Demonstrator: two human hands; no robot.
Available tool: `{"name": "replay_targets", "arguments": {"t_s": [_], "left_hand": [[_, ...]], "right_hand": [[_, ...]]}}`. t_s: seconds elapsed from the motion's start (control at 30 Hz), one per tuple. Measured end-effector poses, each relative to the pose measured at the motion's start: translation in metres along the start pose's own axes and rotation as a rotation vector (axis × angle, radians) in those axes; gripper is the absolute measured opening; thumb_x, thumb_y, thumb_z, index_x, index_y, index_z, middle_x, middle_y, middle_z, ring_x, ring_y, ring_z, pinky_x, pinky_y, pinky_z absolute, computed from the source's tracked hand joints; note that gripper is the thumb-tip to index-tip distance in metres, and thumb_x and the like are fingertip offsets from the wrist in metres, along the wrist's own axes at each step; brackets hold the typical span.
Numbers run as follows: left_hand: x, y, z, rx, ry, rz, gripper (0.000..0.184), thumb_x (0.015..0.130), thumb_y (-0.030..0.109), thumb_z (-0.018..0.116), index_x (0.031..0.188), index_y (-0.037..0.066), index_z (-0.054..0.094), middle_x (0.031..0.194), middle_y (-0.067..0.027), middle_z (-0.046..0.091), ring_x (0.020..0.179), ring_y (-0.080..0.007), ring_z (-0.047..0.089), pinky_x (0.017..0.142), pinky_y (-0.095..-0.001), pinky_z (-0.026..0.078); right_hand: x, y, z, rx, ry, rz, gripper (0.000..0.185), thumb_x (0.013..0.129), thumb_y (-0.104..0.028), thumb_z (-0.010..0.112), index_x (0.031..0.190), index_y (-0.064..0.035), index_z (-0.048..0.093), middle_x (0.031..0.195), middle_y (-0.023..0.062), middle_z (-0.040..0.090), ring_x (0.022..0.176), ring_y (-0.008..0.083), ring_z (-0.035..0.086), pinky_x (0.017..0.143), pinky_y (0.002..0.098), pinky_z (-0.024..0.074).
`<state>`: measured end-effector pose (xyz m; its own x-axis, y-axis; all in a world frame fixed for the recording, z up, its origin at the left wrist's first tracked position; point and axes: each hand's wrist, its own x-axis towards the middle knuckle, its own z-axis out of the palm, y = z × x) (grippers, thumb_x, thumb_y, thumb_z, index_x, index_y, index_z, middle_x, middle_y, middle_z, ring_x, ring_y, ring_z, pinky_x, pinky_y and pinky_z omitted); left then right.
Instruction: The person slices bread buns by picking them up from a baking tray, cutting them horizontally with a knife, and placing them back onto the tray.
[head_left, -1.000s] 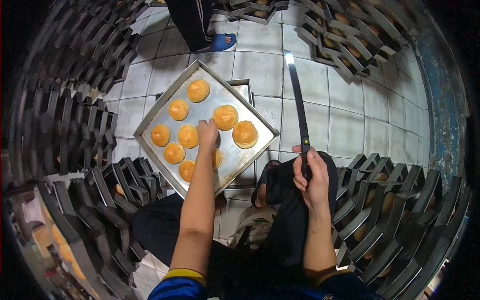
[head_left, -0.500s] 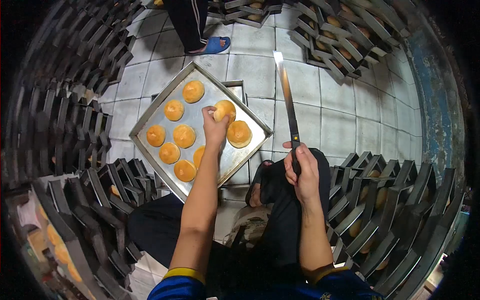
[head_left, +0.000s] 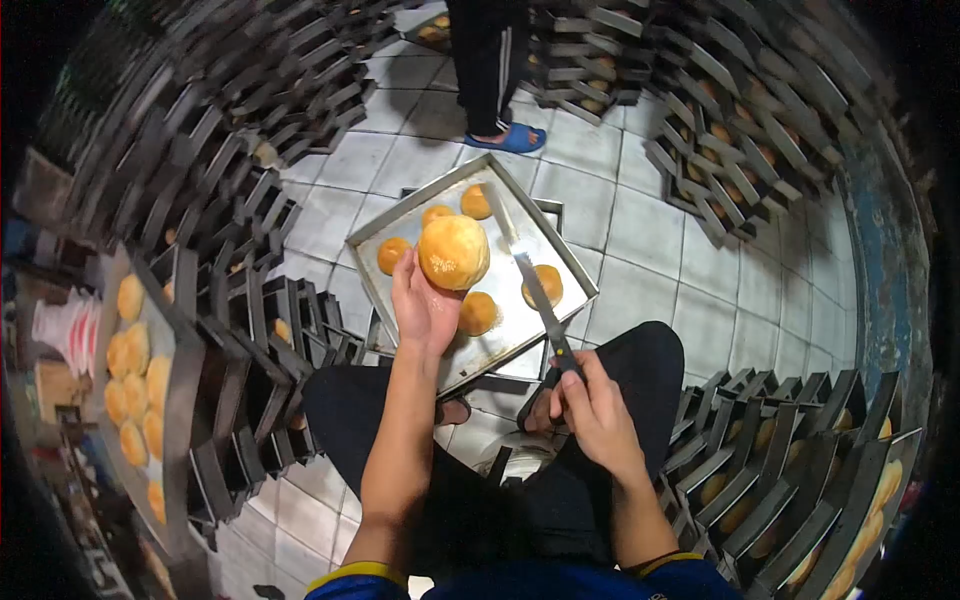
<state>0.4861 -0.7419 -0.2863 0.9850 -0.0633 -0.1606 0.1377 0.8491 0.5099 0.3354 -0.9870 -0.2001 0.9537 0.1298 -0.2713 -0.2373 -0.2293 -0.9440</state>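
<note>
"What's nearest on your feed?"

"I see the right hand (head_left: 598,412), fingers gripping the knife (head_left: 545,310) by its handle, blade pointing away."

"And the bun (head_left: 454,252)?"

"Farther out, raised above the tray (head_left: 415,198): the left hand (head_left: 428,320) cradles it, fingers partly hidden behind. I'd keep that hold light, since the crust probably dents, and the blade clear of those fingers. More buns (head_left: 478,313) lie below in the tray."
</note>
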Motion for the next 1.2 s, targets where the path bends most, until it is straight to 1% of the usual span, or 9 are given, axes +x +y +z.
{"name": "replay_targets", "arguments": {"t_s": [0.13, 0.27, 0.47, 0.53, 0.6, 0.67, 0.9, 0.97, 1.2], "left_hand": [[-0.041, 0.022, 0.001, -0.026, -0.02, 0.041, 0.052, 0.113, 0.043, 0.048, 0.15, 0.008, 0.055, 0.149, -0.011, 0.063, 0.136, -0.0287, 0.062, 0.117, -0.0477, 0.048], [-0.062, 0.026, -0.012, -0.072, -0.004, 0.064, 0.051, 0.112, 0.043, 0.049, 0.149, 0.007, 0.056, 0.147, -0.0113, 0.064, 0.136, -0.0286, 0.062, 0.116, -0.0482, 0.048], [-0.069, 0.027, -0.023, -0.101, -0.043, 0.049, 0.049, 0.112, 0.041, 0.051, 0.145, 0.006, 0.059, 0.142, -0.0105, 0.068, 0.134, -0.0271, 0.064, 0.116, -0.0468, 0.049], [-0.07, 0.026, -0.021, -0.101, -0.003, 0.039, 0.048, 0.113, 0.041, 0.05, 0.143, 0.006, 0.06, 0.138, -0.0104, 0.07, 0.129, -0.027, 0.067, 0.111, -0.0478, 0.054], [-0.071, 0.026, -0.021, -0.107, -0.007, 0.028, 0.047, 0.113, 0.041, 0.05, 0.142, 0.006, 0.061, 0.138, -0.0101, 0.07, 0.129, -0.0266, 0.067, 0.111, -0.0477, 0.054], [-0.071, 0.025, -0.023, -0.114, -0.006, 0.017, 0.046, 0.113, 0.041, 0.05, 0.141, 0.006, 0.062, 0.137, -0.0099, 0.07, 0.129, -0.0261, 0.067, 0.112, -0.0475, 0.053], [-0.067, 0.02, -0.03, -0.109, -0.003, 0.024, 0.045, 0.112, 0.04, 0.051, 0.141, 0.008, 0.062, 0.137, -0.0085, 0.07, 0.129, -0.0259, 0.067, 0.113, -0.0469, 0.052], [-0.066, 0.019, -0.03, -0.104, 0.004, 0.023, 0.045, 0.112, 0.04, 0.051, 0.142, 0.008, 0.062, 0.138, -0.0083, 0.07, 0.13, -0.0258, 0.067, 0.113, -0.0467, 0.052], [-0.069, 0.018, -0.031, -0.073, -0.012, -0.032, 0.047, 0.111, 0.038, 0.055, 0.146, 0.006, 0.06, 0.14, -0.0087, 0.069, 0.131, -0.0249, 0.066, 0.114, -0.0446, 0.051]], "right_hand": [[-0.032, -0.009, 0.028, -0.147, -0.02, -0.133, 0.027, 0.115, -0.019, 0.048, 0.126, 0.0048, 0.055, 0.072, 0.0138, 0.068, 0.066, 0.032, 0.071, 0.065, 0.0434, 0.0544], [-0.056, -0.018, 0.045, -0.218, -0.032, -0.115, 0.026, 0.113, -0.017, 0.051, 0.127, 0.0052, 0.055, 0.074, 0.0171, 0.069, 0.069, 0.0372, 0.072, 0.067, 0.0469, 0.0541], [-0.079, -0.035, 0.053, -0.302, -0.012, -0.113, 0.026, 0.114, -0.017, 0.051, 0.129, 0.0042, 0.055, 0.075, 0.0171, 0.07, 0.069, 0.0384, 0.072, 0.066, 0.0471, 0.0539], [-0.084, -0.037, 0.054, -0.324, -0.008, -0.109, 0.026, 0.114, -0.017, 0.051, 0.129, 0.0039, 0.055, 0.076, 0.0169, 0.07, 0.069, 0.0383, 0.072, 0.066, 0.0469, 0.0542], [-0.088, -0.037, 0.055, -0.344, -0.003, -0.103, 0.026, 0.114, -0.017, 0.051, 0.129, 0.0036, 0.055, 0.076, 0.0167, 0.07, 0.069, 0.0382, 0.072, 0.066, 0.0466, 0.0545], [-0.091, -0.035, 0.058, -0.334, 0.047, -0.144, 0.027, 0.114, -0.017, 0.05, 0.129, 0.004, 0.058, 0.069, 0.0147, 0.067, 0.063, 0.0317, 0.071, 0.062, 0.0417, 0.0514], [-0.096, -0.045, 0.057, -0.341, 0.047, -0.12, 0.027, 0.114, -0.017, 0.05, 0.128, 0.0041, 0.058, 0.068, 0.0144, 0.067, 0.063, 0.0325, 0.071, 0.062, 0.0433, 0.0513], [-0.096, -0.048, 0.054, -0.391, 0.02, -0.102, 0.023, 0.114, -0.017, 0.05, 0.126, 0.0025, 0.055, 0.08, 0.0161, 0.074, 0.071, 0.0374, 0.074, 0.067, 0.0471, 0.0558], [-0.095, -0.043, 0.053, -0.366, 0.014, -0.085, 0.024, 0.114, -0.017, 0.05, 0.126, 0.003, 0.055, 0.083, 0.0187, 0.075, 0.072, 0.0391, 0.075, 0.068, 0.0475, 0.0562]]}}
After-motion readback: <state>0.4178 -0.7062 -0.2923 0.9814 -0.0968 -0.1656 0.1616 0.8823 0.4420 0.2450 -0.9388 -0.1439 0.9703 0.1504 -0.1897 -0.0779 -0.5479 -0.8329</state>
